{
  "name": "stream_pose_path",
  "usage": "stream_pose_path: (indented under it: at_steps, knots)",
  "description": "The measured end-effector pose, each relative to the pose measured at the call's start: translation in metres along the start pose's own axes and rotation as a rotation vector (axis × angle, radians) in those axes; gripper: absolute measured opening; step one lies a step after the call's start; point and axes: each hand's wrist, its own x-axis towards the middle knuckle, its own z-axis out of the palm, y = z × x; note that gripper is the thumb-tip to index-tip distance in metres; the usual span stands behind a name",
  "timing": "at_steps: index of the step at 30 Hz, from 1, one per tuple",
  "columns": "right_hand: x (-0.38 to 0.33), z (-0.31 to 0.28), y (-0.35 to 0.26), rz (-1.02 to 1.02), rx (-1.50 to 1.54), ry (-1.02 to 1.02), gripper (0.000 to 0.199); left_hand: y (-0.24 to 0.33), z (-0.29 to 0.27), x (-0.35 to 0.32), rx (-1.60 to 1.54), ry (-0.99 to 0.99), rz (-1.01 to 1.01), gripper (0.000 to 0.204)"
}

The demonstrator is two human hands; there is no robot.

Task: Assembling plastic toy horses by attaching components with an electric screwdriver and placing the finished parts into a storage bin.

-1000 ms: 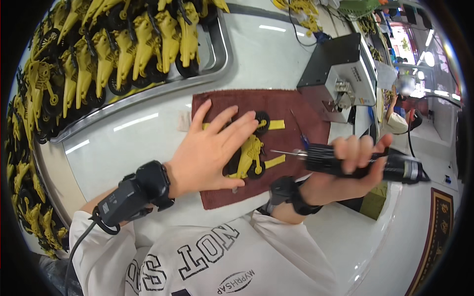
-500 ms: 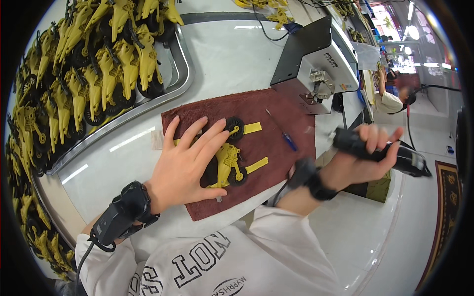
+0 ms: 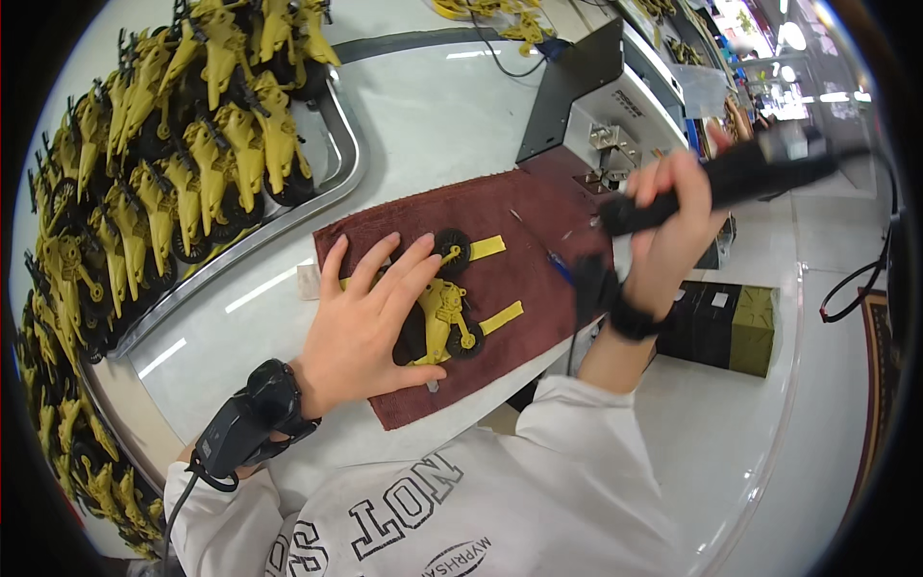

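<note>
A yellow toy motorcycle (image 3: 444, 317) with black wheels is laid on its side on a dark red cloth (image 3: 519, 231) spread near the front edge of the white tabletop (image 3: 423, 115). The toy is pinned flat by the left hand (image 3: 370, 322), whose fingers (image 3: 409, 274) are spread wide and pressed over its rear half; nothing is gripped, only held down. Two loose yellow strips are seen on the cloth just beside the toy's wheels.

The right hand (image 3: 668, 216) is raised above the cloth's right end, with its fingers closed around a black electric screwdriver (image 3: 740, 173), whose body points away to the right. A small blue-handled tool (image 3: 561, 267) is left on the cloth between the toy and the right wrist.

Behind the cloth's far right corner a grey and black box-shaped machine (image 3: 601, 106) is set, touching or just beside the cloth. To the left, a metal tray (image 3: 351, 154) filled with rows of finished yellow motorcycles is placed along the tabletop's left side, and more of them are stacked beyond its outer edge.

Compared with half a second ago, the right hand has been lifted higher and further from the body, and the screwdriver is now held up near the machine. The left hand has stayed pressed on the toy.
</note>
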Motion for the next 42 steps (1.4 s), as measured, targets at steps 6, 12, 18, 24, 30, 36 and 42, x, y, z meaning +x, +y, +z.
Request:
stream_pose_path:
  at_steps: [6,12,18,24,30,36,42]
  knots:
    - [-0.088,0.041,-0.018,-0.092,0.323,-0.202,0.078,0.000,0.001,0.000,0.071,-0.029,0.035,0.083]
    - [-0.073,0.061,-0.001,-0.117,0.037,-0.141,0.064,-0.001,0.002,-0.001,0.065,-0.025,0.036,0.077]
    - [-0.066,0.064,0.014,-0.027,0.009,-0.160,0.063,-0.002,0.003,-0.001,0.040,-0.020,0.033,0.077]
    - [-0.060,0.062,0.025,0.091,0.084,-0.191,0.047,-0.003,0.002,-0.001,0.036,-0.027,0.027,0.079]
    - [-0.060,0.058,0.031,0.073,0.098,-0.305,0.046,-0.001,0.003,0.002,0.034,-0.040,0.015,0.088]
    - [-0.066,0.068,0.034,0.019,0.267,-0.342,0.045,-0.007,0.001,-0.007,0.056,0.018,0.047,0.092]
    - [-0.071,0.026,-0.014,-0.244,0.226,-0.254,0.016,0.003,-0.002,-0.005,0.084,0.148,0.235,0.082]
